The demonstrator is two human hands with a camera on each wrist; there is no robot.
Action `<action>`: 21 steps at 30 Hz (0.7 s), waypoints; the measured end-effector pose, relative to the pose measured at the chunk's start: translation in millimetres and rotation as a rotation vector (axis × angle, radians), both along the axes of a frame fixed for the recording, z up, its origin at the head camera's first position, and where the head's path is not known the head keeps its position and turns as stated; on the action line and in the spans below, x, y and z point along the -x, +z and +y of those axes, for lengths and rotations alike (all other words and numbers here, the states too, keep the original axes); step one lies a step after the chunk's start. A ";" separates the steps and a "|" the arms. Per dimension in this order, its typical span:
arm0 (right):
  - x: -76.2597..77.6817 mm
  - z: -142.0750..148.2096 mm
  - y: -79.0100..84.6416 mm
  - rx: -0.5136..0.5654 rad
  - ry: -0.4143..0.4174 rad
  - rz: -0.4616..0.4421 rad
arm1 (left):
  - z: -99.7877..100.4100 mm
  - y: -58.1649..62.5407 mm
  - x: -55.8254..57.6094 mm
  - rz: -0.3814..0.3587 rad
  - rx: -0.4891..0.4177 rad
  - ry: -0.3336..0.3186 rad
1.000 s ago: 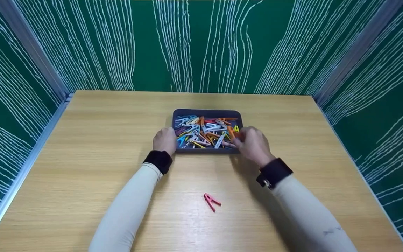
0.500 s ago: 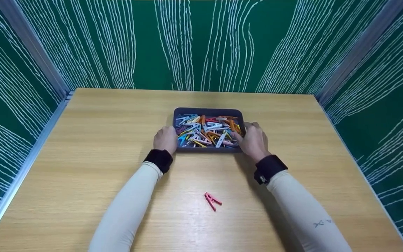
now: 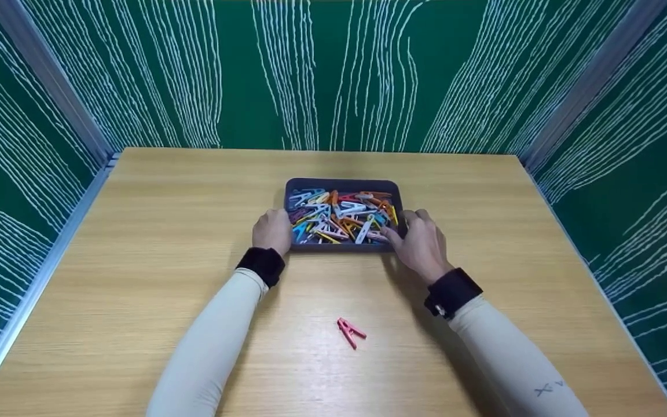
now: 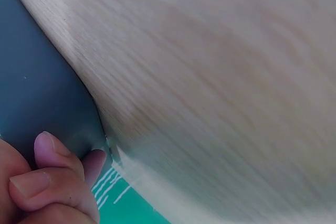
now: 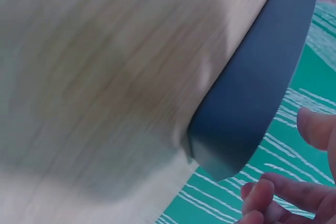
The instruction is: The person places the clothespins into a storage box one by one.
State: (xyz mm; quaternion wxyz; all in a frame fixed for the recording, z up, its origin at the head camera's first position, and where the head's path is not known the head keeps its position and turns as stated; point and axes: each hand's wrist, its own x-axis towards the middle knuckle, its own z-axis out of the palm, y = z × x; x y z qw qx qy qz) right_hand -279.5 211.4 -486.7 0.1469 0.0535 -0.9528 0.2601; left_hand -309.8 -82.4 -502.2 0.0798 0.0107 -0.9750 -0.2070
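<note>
A dark grey tray (image 3: 342,248) lies on the table, filled with many clothespins (image 3: 339,214) in mixed colours. My left hand (image 3: 272,231) grips its left side; curled fingers (image 4: 50,182) rest against the tray wall (image 4: 42,77) in the left wrist view. At the right side of the tray is my right hand (image 3: 422,243), its thumb over the near right corner. The right wrist view has its thumb and fingers (image 5: 299,192) spread apart, with nothing between them. A lone red clothespin (image 3: 351,333) lies on the table between my forearms.
The wooden table (image 3: 194,191) reaches back to a green wall (image 3: 241,75) with white wavy lines. Similar green panels rise along both sides, with metal posts (image 3: 576,87) at the back corners.
An orange clothespin that my right hand held at the tray's right side has left its fingers and is now among the others. My left hand stays on the tray.
</note>
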 end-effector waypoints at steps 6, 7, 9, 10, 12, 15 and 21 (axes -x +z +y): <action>-18.8 -4.6 4.3 -0.002 0.051 0.028 | 0.0 -1.6 0.7 0.013 0.002 0.001; -22.1 -5.6 4.5 -0.001 0.064 0.030 | -0.1 -2.6 0.7 0.023 0.007 0.001; -28.9 -7.4 5.1 -0.007 0.084 0.033 | -0.2 -3.4 0.3 0.032 0.008 0.002; -32.4 -8.3 5.3 -0.009 0.094 0.028 | -0.1 -3.5 0.0 0.037 0.008 0.001; -40.0 -10.3 5.4 -0.017 0.112 0.011 | 0.0 -3.1 -0.7 0.036 0.001 0.001; -51.3 -12.9 3.5 -0.012 0.157 -0.016 | 0.4 -1.2 -1.7 0.027 -0.003 0.002; -75.5 -20.1 -2.2 0.003 0.258 -0.055 | 0.3 2.4 -3.3 0.028 0.015 0.008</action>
